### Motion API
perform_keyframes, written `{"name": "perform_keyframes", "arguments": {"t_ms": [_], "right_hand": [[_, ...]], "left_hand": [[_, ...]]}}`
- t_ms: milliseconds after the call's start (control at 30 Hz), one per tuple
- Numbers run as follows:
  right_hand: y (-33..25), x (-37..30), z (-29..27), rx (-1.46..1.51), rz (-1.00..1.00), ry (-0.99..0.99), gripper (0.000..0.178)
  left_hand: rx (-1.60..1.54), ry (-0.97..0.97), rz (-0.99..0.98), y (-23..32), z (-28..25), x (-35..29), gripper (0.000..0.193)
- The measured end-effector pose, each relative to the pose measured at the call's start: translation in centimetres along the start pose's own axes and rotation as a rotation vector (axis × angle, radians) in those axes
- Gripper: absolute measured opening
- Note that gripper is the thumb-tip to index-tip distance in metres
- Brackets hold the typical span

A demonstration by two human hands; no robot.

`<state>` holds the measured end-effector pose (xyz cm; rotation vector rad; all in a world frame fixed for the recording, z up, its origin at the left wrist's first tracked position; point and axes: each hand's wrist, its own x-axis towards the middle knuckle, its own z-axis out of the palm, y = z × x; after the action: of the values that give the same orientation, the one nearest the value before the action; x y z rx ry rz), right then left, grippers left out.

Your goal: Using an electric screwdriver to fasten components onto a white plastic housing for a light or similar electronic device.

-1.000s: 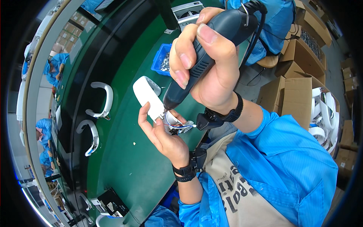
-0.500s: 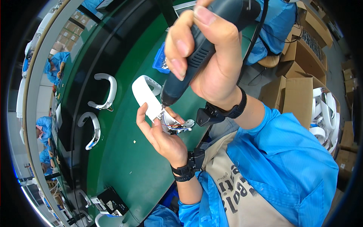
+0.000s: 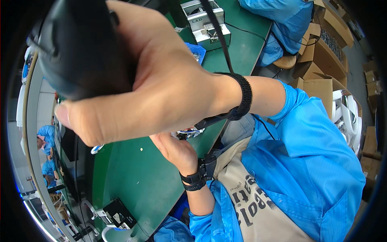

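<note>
Close to the camera, my right hand (image 3: 169, 88) is wrapped round a dark electric screwdriver (image 3: 84, 48), which fills much of the upper left. Its tip is out of sight. Below it, my left hand (image 3: 180, 154) is palm up, its fingers mostly covered by my right hand. Over the left palm shows one end of a white curved housing (image 3: 188, 132) with wires and small electronic parts; the rest is hidden. Part of another white curved piece (image 3: 97, 149) lies on the green table (image 3: 137, 173), left of my hands.
Beyond my right wrist are a blue tray (image 3: 197, 51) of small metal parts and a silver-and-black bench device (image 3: 207, 26). A black box (image 3: 121, 215) stands near left. Right are a co-worker in blue (image 3: 278, 24) and a cardboard box (image 3: 316, 90) beside white housings (image 3: 348, 117).
My right hand has lifted the screwdriver off the white housing and swung it up and left, toward the camera. It now hides most of the housing. My left hand has barely moved.
</note>
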<state>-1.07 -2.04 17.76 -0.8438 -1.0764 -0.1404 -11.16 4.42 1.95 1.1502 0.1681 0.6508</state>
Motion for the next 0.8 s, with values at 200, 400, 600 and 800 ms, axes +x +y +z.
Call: {"name": "perform_keyframes", "arguments": {"t_ms": [200, 400, 600, 800], "right_hand": [[-0.2, -0.2, -0.4, -0.121, -0.045, -0.016, 0.029], [0.4, -0.3, -0.5, -0.174, -0.106, -0.014, 0.03], [0.4, -0.3, -0.3, -0.153, -0.078, -0.021, 0.03], [0.1, -0.1, -0.7, -0.082, 0.042, -0.1, 0.029]], "left_hand": [[-0.015, 0.001, -0.058, -0.1, 0.4, -0.3, 0.055], [-0.029, -0.039, -0.006, -0.5, 0.3, -0.3, 0.059], [-0.042, -0.024, -0.029, -0.6, 0.4, -0.4, 0.06], [-0.058, -0.041, -0.042, -0.5, 0.6, -0.5, 0.061]]}}
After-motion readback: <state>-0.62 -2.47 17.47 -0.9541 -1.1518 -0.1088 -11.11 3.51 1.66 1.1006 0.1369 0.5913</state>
